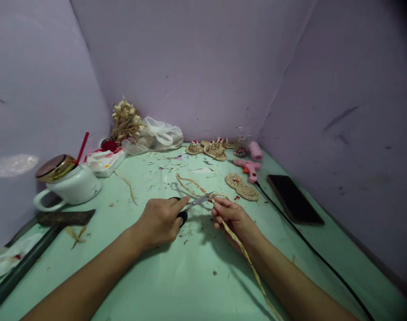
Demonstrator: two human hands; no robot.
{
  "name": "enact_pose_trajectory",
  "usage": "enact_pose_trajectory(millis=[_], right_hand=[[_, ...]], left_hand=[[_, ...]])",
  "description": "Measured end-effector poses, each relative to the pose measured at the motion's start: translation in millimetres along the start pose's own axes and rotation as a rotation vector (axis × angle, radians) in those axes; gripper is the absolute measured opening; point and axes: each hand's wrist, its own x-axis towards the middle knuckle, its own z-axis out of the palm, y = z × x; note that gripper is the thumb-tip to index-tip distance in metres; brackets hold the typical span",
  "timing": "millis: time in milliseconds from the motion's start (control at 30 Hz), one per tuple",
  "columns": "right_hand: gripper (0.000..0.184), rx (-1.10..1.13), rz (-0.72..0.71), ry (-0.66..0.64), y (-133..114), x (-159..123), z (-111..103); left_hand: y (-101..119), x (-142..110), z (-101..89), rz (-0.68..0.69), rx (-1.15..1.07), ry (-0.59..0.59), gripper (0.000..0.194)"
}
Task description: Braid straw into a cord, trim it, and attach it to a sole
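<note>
My left hand (162, 219) is closed round the black handles of a pair of scissors (199, 200), whose blades point right. Between the fingers of my right hand (235, 216) is a twisted straw-coloured cord (242, 249). One length of it runs down over my right forearm to the bottom of the view, and a loop lies on the table beyond the scissors. The blade tips are at the cord, close to my right fingertips; I cannot tell whether they touch it. Just past my right hand lies a flat coiled-cord piece (242, 187) shaped like a figure eight.
On the right are a pink glue gun (248, 168) with a black cable, a pink spool (255, 151) and a phone (294, 198). Woven pieces (215, 150) and a plastic bag (161, 133) stand along the back. A white mug (75, 185) and a hammer-like tool (66, 218) are at left.
</note>
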Motion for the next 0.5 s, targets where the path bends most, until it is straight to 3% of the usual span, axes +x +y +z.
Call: enact_pose_trajectory(millis=[333, 500], right_hand=[[0.032, -0.031, -0.024, -0.014, 0.1, 0.6, -1.2], [0.029, -0.096, -0.101, 0.105, 0.7, 0.7, -0.1]], left_hand=[[-1.5, 0.7, -1.7, 0.008, -0.107, 0.010, 0.047], [2.6, 2.4, -9.2, -0.084, -0.256, 0.054, 0.044]])
